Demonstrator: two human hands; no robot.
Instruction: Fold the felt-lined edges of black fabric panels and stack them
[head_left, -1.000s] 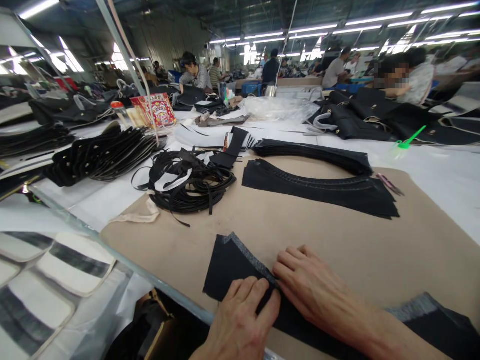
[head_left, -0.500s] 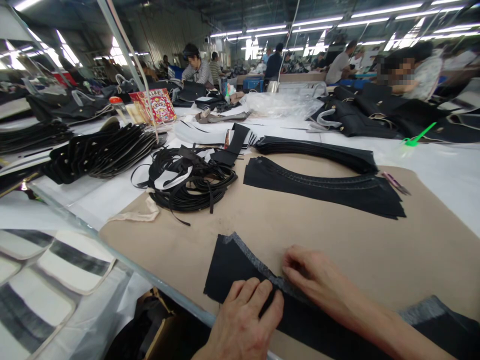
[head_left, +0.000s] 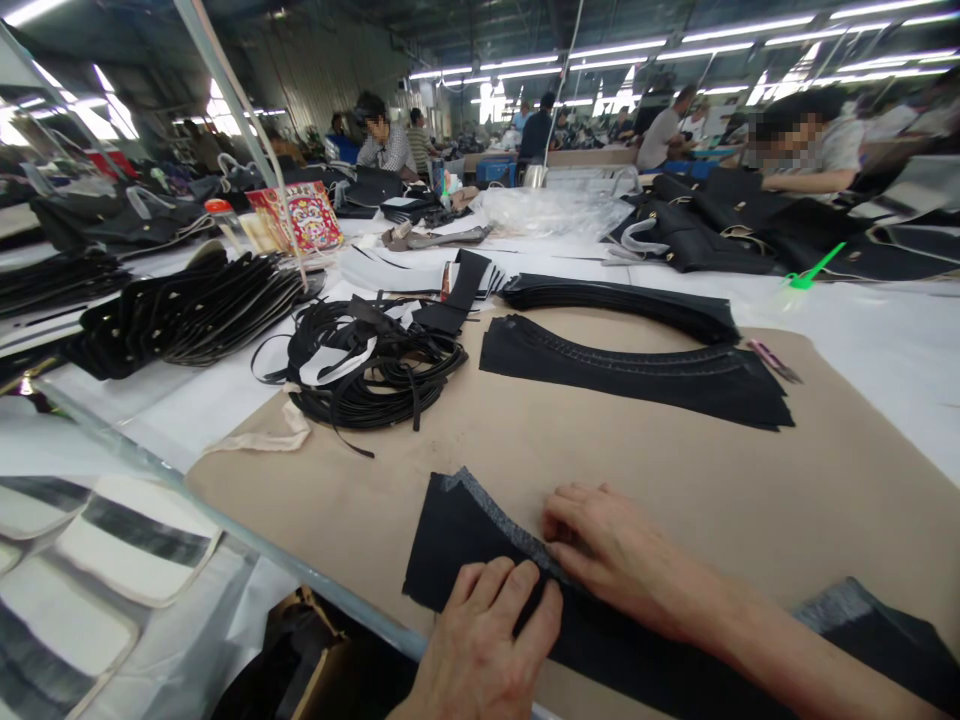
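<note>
A long black fabric piece [head_left: 450, 540] with a grey strip along its curved upper edge lies across the tan mat [head_left: 360, 510] near the front. My left hand [head_left: 495, 630] presses down on it, fingers bent and slightly apart, palm down. Just right of it, my right hand [head_left: 600, 540] rests at the curved edge with its fingers curled and pressed together; whatever its fingertips hold is hidden. Farther back lie a curved black piece with stitched lines [head_left: 637, 375] and a stack of curved black pieces [head_left: 615, 303]. Pink snips [head_left: 774, 360] sit beside them.
A coil of black straps [head_left: 360, 370] lies at the mat's back left. Beyond are stacked black flaps [head_left: 195, 310], a red packet [head_left: 304, 218], a green tool [head_left: 814, 270] and black bags [head_left: 697, 230]. Pale panels [head_left: 142, 540] lie lower left; people work behind.
The view has shifted slightly. My right hand has moved a little left along the fabric's curved edge; my left hand stays pressed on the fabric.
</note>
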